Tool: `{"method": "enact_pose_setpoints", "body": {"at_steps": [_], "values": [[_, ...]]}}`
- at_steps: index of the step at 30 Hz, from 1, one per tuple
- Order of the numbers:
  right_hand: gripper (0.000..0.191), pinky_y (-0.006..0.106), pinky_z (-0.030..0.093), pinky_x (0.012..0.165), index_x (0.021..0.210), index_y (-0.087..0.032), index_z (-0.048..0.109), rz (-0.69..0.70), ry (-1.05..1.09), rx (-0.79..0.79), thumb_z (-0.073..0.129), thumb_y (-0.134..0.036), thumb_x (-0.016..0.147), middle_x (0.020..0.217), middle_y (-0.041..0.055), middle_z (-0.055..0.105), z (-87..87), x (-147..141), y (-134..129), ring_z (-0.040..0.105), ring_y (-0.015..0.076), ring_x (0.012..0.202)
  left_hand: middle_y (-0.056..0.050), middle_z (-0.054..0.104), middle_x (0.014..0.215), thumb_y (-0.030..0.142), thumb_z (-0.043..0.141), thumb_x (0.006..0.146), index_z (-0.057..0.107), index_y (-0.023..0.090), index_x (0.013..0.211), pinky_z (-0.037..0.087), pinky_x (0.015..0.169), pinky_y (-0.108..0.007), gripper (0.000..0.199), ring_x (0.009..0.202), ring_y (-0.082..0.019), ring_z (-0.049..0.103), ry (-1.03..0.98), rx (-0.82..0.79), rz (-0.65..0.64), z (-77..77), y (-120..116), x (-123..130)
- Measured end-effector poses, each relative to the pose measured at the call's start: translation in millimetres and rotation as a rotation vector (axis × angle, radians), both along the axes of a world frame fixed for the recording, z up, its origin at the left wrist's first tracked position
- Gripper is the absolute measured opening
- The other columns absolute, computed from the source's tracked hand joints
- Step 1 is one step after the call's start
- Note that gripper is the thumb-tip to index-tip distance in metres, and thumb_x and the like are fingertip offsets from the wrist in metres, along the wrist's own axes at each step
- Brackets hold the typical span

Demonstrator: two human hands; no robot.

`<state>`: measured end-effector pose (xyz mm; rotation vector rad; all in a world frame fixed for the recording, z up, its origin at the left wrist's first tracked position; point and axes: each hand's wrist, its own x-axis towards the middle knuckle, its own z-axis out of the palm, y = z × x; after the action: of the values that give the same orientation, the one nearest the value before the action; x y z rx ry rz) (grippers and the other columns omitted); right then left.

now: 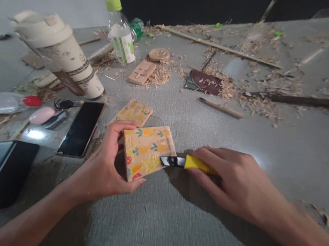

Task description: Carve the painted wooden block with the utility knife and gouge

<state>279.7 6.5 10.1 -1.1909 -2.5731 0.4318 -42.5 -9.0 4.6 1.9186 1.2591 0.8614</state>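
Observation:
My left hand [108,164] grips a square wooden board [151,149] by its left side, thumb at the near corner and fingers at the far edge. Yellow, teal and red painted shapes cover the board's face. My right hand [229,176] is closed around a yellow utility knife [197,164]. The knife's blade points left and lies over the board's right part; whether it touches the surface I cannot tell. Behind my left hand, a second painted board [134,112] rests on the grey table [147,230].
A phone [82,128], a dark case [3,176], a bottle with a red cap [6,103] and a cream tumbler [68,56] stand or lie left. Farther back are a clear bottle [122,40], carved wood [142,73], a carving tool [221,108] and wood shavings [159,76].

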Motion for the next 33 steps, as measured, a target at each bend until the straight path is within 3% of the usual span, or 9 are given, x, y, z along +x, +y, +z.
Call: {"method": "enact_pose_setpoints", "body": {"at_steps": [3, 5, 10, 16, 20, 24, 28, 33], "values": [[0.032, 0.036, 0.033, 0.061, 0.114, -0.024, 0.068, 0.017, -0.004, 0.007, 0.046, -0.047, 0.114, 0.084, 0.0016, 0.069, 1.5, 1.0, -0.6, 0.065, 0.02, 0.068, -0.011, 0.054, 0.147, 0.042, 0.092, 0.075, 0.038, 0.037, 0.152, 0.062, 0.109, -0.06, 0.093, 0.136, -0.04, 0.064, 0.149, 0.003, 0.011, 4.9, -0.2, -6.0], [0.03, 0.036, 0.032, 0.06, 0.109, -0.024, 0.068, 0.027, -0.011, -0.003, 0.047, -0.046, 0.114, 0.08, 0.0011, 0.067, 4.1, 1.4, -0.9, 0.063, 0.0193, 0.065, -0.012, 0.056, 0.148, 0.044, 0.092, 0.075, 0.038, 0.037, 0.155, 0.059, 0.112, -0.062, 0.098, 0.137, -0.042, 0.062, 0.244, 0.064, -0.006, 8.2, -1.2, -6.6], [0.026, 0.036, 0.027, 0.056, 0.103, -0.026, 0.066, 0.047, -0.077, 0.014, 0.049, -0.043, 0.111, 0.074, 0.0001, 0.065, 14.2, 0.1, -2.9, 0.06, 0.0193, 0.059, -0.017, 0.054, 0.154, 0.037, 0.086, 0.081, 0.032, 0.03, 0.163, 0.05, 0.119, -0.066, 0.098, 0.143, -0.044, 0.057, 0.394, 0.206, -0.121, 13.7, -2.2, 0.2], [0.024, 0.037, 0.027, 0.057, 0.097, -0.027, 0.06, 0.072, -0.155, 0.047, 0.047, -0.041, 0.111, 0.072, 0.0, 0.062, 22.3, -1.0, -13.3, 0.056, 0.0201, 0.056, -0.016, 0.058, 0.152, 0.037, 0.084, 0.083, 0.033, 0.031, 0.163, 0.047, 0.116, -0.068, 0.095, 0.143, -0.045, 0.054, 0.451, 0.185, -0.222, 9.3, -2.2, 2.8], [0.017, 0.036, 0.03, 0.052, 0.097, -0.026, 0.058, 0.101, -0.15, 0.041, 0.05, -0.034, 0.11, 0.077, -0.0001, 0.065, 28.5, -1.2, -22.9, 0.055, 0.0169, 0.05, -0.021, 0.054, 0.158, 0.057, 0.083, 0.088, 0.034, 0.024, 0.164, 0.045, 0.118, -0.068, 0.096, 0.147, -0.047, 0.052, 0.417, 0.146, -0.128, 2.8, -7.2, 16.0], [0.018, 0.038, 0.03, 0.046, 0.097, -0.028, 0.057, 0.115, -0.173, 0.046, 0.047, -0.032, 0.112, 0.073, -0.0018, 0.065, 34.3, -2.2, -27.0, 0.06, 0.0182, 0.047, -0.025, 0.053, 0.155, 0.087, 0.072, 0.083, 0.036, 0.015, 0.165, 0.044, 0.114, -0.07, 0.115, 0.143, -0.05, 0.05, 0.451, 0.099, -0.065, -2.5, -6.5, 36.3], [0.02, 0.04, 0.03, 0.041, 0.096, -0.03, 0.055, 0.151, -0.169, 0.048, 0.047, -0.038, 0.113, 0.069, -0.0038, 0.063, 39.7, -5.3, -28.2, 0.059, 0.0191, 0.042, -0.021, 0.061, 0.141, 0.091, 0.062, 0.086, 0.057, 0.016, 0.148, 0.046, 0.108, -0.067, 0.098, 0.126, -0.045, 0.055, 0.485, 0.13, -0.096, -6.0, 2.3, 39.5], [0.02, 0.04, 0.029, 0.036, 0.096, -0.031, 0.053, 0.179, -0.14, 0.039, 0.047, -0.037, 0.114, 0.066, -0.005, 0.06, 41.7, -10.7, -36.4, 0.056, 0.0172, 0.038, -0.019, 0.063, 0.142, 0.095, 0.062, 0.084, 0.059, 0.017, 0.148, 0.044, 0.113, -0.063, 0.101, 0.127, -0.043, 0.056, 0.496, 0.182, -0.242, -3.2, 7.0, 27.5]]}}
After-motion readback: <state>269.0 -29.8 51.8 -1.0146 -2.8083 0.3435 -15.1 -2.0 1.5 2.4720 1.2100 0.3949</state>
